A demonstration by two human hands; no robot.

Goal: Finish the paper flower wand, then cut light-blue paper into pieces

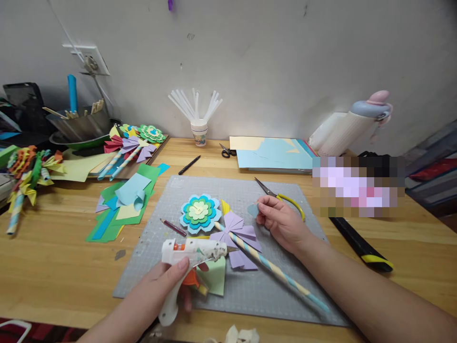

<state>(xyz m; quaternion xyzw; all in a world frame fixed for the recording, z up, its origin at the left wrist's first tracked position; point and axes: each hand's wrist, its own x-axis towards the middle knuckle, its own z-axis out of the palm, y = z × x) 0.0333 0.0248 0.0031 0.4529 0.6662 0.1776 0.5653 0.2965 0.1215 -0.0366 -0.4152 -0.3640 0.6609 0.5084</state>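
Note:
My left hand [178, 276] is wrapped round a white hot glue gun [194, 250] with an orange trigger, its nozzle pointing right. My right hand [280, 219] pinches a small light-blue piece of paper [253, 209] between thumb and fingers. Between the hands, a paper flower [200, 213] in layered blue, green and cream lies on the grey cutting mat [285, 302]. Its stem [274, 267] is striped blue and yellow and runs to the lower right. Purple folded paper [233, 226] sits across the stem near the flower. Below the glue gun's nozzle, light green paper [217, 281] is partly covered.
Yellow-handled scissors [291, 202] lie beyond my right hand, and a pencil [173, 227] left of the flower. Coloured paper scraps [132, 200] and finished paper flowers [134, 143] are at left. A cup of white glue sticks [199, 131] stands by the wall; a black-and-yellow tool [360, 245] is at right.

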